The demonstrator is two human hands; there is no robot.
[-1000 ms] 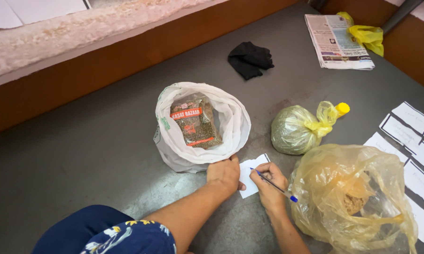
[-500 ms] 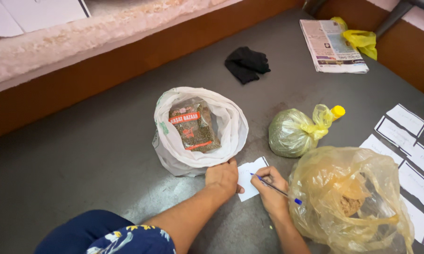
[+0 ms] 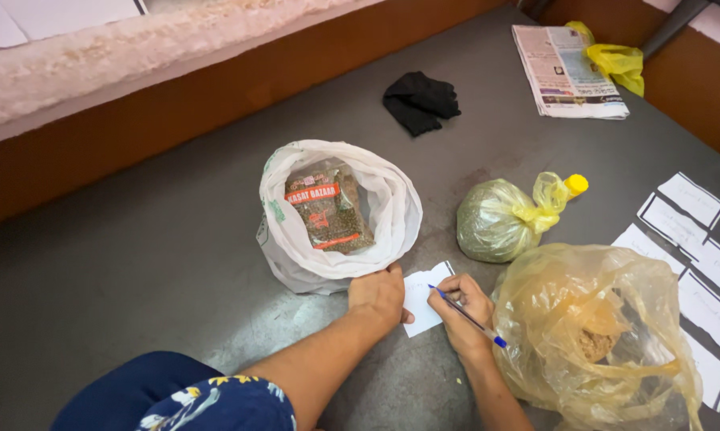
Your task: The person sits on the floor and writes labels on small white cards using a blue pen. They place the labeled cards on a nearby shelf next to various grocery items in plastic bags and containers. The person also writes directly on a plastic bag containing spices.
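slip: small white paper slip point(image 3: 421, 297) flat on the grey floor point(image 3: 136, 263), between my two hands, just beside the white bag
right hand: my right hand point(image 3: 460, 310) has its fingers curled tight round a blue pen point(image 3: 465, 316), tip down on the slip
left hand: my left hand point(image 3: 381, 292) lies flat, fingers loosely bent, pinning the slip's left edge; grips nothing
progress: writing under way, I judge; can't tell how much is written, slip looks mostly blank
bags: 3 – white bag point(image 3: 340, 215) open with 1 seed packet point(image 3: 326, 209) inside, knotted small bag point(image 3: 504, 219), big yellowish bag point(image 3: 595, 335)
other slips: row of white slips point(image 3: 695, 239) at right, at least 6, edge cuts off the rest
rest: 1 black cloth point(image 3: 421, 100), 1 newspaper point(image 3: 566, 72)
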